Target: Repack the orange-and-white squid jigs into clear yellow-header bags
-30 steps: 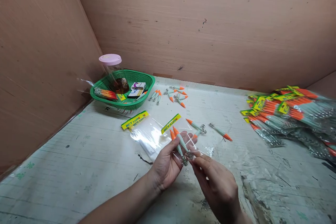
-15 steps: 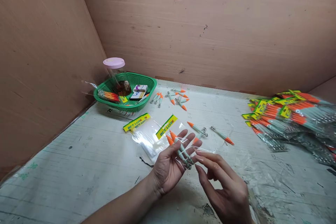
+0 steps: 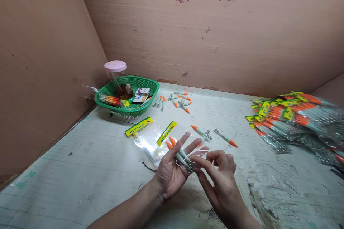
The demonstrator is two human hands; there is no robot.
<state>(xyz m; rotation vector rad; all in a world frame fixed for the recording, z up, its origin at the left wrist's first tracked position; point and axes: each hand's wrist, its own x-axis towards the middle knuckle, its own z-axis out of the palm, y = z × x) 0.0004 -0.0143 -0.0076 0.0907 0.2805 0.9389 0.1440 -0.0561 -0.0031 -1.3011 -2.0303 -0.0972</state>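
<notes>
My left hand (image 3: pixel 172 177) lies palm up with fingers spread. Its thumb presses a clear plastic bag (image 3: pixel 181 134) with a yellow BCT LURE header against the palm. Two pale green fishing lures (image 3: pixel 181 153) with orange tips lie in the bag, hooks toward me. At the hook end, the thumb and forefinger of my right hand (image 3: pixel 219 177) pinch together; whether they grip the film or the hooks is partly hidden. Further flat header bags (image 3: pixel 145 139) lie behind my left hand. Loose lures (image 3: pixel 225 138) rest just beyond my fingers.
A green basket (image 3: pixel 154 102) at the back left holds a pink-lidded cup (image 3: pixel 115 66), a small box (image 3: pixel 141 95) and packed lures. More loose lures (image 3: pixel 185 106) lie near the back panel. Packed lures (image 3: pixel 303 114) are piled at the right.
My right hand has moved left and closed its fingertips at the hook end of the lures. The lures in my left hand have shifted slightly left.
</notes>
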